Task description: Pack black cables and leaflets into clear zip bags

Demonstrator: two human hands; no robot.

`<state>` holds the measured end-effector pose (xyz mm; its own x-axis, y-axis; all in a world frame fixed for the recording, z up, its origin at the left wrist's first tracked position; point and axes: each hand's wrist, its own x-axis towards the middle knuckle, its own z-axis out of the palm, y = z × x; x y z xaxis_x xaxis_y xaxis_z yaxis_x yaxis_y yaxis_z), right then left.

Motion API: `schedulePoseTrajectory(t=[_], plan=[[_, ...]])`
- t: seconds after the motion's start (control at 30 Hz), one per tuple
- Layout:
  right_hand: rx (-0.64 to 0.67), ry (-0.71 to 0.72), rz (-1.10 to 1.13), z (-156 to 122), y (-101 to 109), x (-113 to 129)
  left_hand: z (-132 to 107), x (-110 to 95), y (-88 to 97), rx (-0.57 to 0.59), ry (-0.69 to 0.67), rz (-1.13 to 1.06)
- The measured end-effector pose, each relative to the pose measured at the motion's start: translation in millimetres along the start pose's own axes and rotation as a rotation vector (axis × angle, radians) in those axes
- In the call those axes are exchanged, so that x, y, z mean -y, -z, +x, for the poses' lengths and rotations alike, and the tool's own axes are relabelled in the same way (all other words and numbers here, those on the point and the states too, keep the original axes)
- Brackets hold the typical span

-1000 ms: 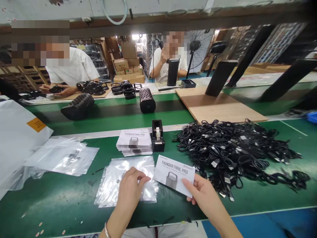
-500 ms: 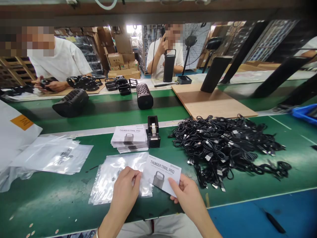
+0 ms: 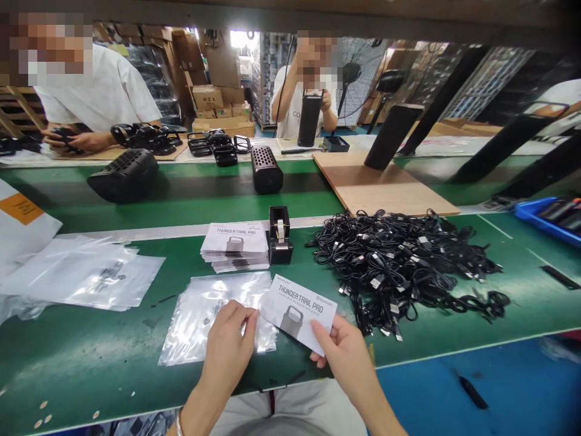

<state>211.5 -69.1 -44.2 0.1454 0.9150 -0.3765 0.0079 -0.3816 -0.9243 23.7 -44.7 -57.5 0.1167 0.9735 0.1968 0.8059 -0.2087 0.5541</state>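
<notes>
Pinching the booklet low, the right hand holds it beside the left hand nipping a clear bag.

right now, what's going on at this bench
A person at a green bench holds a printed booklet in the right hand, its corner close to the left hand, whose fingertips sit on top of a pile of clear bags; whether they pinch one is unclear. Behind lie a stack of booklets, a tape dispenser and a heap of black cables. Across the belt, a person in white works beside black parts.
</notes>
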Motion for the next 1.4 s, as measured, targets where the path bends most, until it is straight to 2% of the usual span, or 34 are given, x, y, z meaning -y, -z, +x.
schedulePoseTrajectory(t=[0.17,0.33,0.47,0.6,0.73,1.17,1.4], plan=[[0.012,-0.013,-0.064,-2.9,-0.2,-6.4,-2.3,-0.2,-0.3,-0.004,-0.001,-0.035],[0.137,-0.087,-0.028,-8.1,6.1,-9.2,-4.3,4.3,-2.4,-0.006,0.001,-0.076],[0.006,-0.061,0.058,-7.4,8.0,-2.9,-4.9,6.1,-4.5,-0.015,-0.011,-0.04],[-0.033,-0.017,0.059,-1.9,9.8,3.5,-3.1,4.1,-4.0,-0.013,0.047,0.016],[-0.027,-0.019,0.04,1.4,13.5,3.5,-1.9,3.5,-1.0,0.026,0.067,-0.013],[0.003,0.047,0.037,2.7,2.5,-8.7,-6.6,0.5,-0.7,-0.023,-0.003,-0.023],[0.09,-0.017,-0.084,-4.0,5.7,-5.0,-6.7,0.2,0.5,-0.046,0.002,-0.043]])
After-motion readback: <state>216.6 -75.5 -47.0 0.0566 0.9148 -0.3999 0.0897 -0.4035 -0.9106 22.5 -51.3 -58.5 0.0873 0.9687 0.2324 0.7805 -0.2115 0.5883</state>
